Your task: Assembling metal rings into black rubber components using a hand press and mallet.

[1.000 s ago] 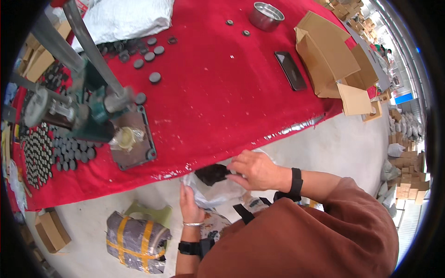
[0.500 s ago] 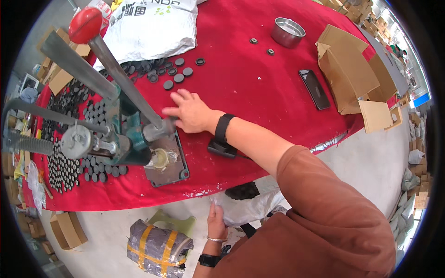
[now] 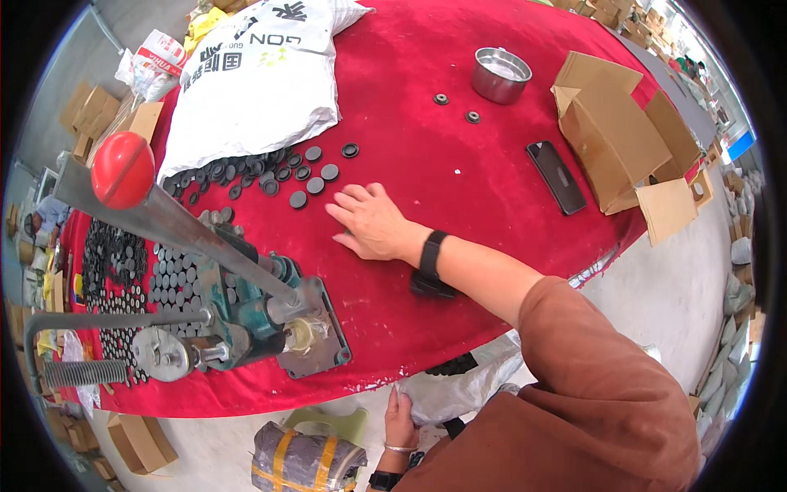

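My right hand [image 3: 373, 223] is over the red cloth with fingers spread and slightly bent, and no object shows in it. Just beyond its fingertips lie several loose dark round caps [image 3: 315, 185]. To its left stands a green hand press [image 3: 258, 305] with a long metal lever ending in a red ball knob [image 3: 123, 170]. Low in the view, below the table edge, my left hand [image 3: 400, 425] is closed on the edge of a white plastic sack [image 3: 459, 395]. Dark pieces show at the sack's mouth. Part of the left hand's grip is hidden.
Rows of grey discs [image 3: 174, 275] and dark rings lie left of the press. A large white bag [image 3: 262, 90] sits behind. To the right are a metal bowl [image 3: 500, 78], a phone [image 3: 557, 176] and an open cardboard box [image 3: 611, 131]. A taped bundle [image 3: 307, 459] is below the table.
My right hand has moved rightward, away from the press. The whole view has shifted, so the press sits lower in it. My left hand stays at the white sack.
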`<action>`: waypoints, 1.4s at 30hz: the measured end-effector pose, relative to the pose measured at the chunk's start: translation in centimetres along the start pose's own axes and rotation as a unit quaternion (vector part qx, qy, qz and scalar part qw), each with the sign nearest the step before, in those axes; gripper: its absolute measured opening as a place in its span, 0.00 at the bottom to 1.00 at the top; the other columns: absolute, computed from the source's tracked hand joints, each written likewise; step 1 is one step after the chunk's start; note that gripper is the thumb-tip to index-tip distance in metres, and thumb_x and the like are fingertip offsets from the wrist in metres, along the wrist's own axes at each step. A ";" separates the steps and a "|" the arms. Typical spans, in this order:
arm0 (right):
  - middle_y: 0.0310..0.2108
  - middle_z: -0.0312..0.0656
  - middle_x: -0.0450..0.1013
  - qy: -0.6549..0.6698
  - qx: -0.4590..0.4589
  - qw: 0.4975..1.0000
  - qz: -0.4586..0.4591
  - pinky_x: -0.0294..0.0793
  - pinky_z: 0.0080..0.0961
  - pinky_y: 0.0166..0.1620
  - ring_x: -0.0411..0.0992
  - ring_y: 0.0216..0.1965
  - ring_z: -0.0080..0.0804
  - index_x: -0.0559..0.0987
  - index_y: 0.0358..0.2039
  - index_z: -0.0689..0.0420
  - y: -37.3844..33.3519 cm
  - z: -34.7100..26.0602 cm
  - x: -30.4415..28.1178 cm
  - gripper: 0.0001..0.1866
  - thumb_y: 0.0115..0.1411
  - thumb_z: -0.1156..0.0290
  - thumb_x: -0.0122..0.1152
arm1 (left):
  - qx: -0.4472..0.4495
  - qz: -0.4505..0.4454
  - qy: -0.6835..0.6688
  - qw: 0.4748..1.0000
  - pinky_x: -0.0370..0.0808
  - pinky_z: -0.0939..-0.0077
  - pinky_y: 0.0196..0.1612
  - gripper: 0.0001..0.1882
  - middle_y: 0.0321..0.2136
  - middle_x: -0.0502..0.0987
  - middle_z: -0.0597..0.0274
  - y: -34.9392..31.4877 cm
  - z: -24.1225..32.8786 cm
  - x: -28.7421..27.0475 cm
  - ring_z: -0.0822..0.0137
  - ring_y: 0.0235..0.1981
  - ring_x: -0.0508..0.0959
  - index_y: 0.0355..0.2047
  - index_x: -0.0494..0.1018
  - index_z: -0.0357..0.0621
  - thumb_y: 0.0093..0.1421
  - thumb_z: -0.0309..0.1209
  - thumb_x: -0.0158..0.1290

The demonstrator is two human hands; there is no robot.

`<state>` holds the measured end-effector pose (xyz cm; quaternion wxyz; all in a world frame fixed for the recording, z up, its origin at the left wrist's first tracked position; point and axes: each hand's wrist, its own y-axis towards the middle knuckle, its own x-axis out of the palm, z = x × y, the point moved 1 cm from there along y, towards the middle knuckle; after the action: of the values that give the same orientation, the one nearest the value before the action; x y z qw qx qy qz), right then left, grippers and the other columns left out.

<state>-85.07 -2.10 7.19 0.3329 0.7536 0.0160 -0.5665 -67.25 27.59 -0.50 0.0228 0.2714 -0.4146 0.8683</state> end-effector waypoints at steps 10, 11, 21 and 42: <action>0.53 0.55 0.62 -0.074 0.008 0.985 -0.159 0.55 0.48 0.53 0.57 0.56 0.48 0.64 0.54 0.63 4.6 -2.9 5.2 0.32 0.58 0.49 0.44 | 0.017 -0.005 -0.018 1.000 0.69 0.68 0.50 0.21 0.48 0.69 0.58 0.2 -0.6 -0.6 0.65 0.47 0.71 0.57 0.56 0.41 0.64 0.31 0.41; 0.52 0.54 0.62 -0.057 0.003 0.979 -0.194 0.55 0.48 0.53 0.58 0.55 0.47 0.65 0.53 0.63 4.2 -3.7 3.5 0.32 0.58 0.49 0.45 | 0.018 -0.005 -0.021 1.000 0.69 0.68 0.50 0.21 0.48 0.69 0.58 0.3 -0.8 -0.8 0.65 0.47 0.71 0.57 0.56 0.41 0.64 0.31 0.41; 0.41 0.46 0.68 -0.016 0.042 0.988 -0.147 0.65 0.38 0.46 0.64 0.45 0.43 0.73 0.42 0.56 5.7 6.3 4.7 0.16 0.50 0.71 0.53 | 0.012 0.004 0.006 1.000 0.70 0.69 0.48 0.23 0.47 0.69 0.56 0.1 -0.5 -0.3 0.64 0.46 0.71 0.57 0.55 0.38 0.64 0.33 0.41; 0.44 0.50 0.66 -0.004 -0.098 0.992 -0.085 0.60 0.31 0.45 0.62 0.46 0.39 0.72 0.42 0.64 -7.8 -6.9 -1.1 0.21 0.48 0.66 0.52 | 0.025 0.014 -0.039 0.999 0.71 0.69 0.46 0.24 0.46 0.70 0.57 0.6 -1.4 -0.1 0.65 0.44 0.72 0.58 0.54 0.40 0.63 0.32 0.43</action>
<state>-82.76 7.94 5.28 0.3557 0.7108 0.1344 -0.5918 -67.98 28.22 -1.71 -0.0123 0.2995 -0.3968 0.8676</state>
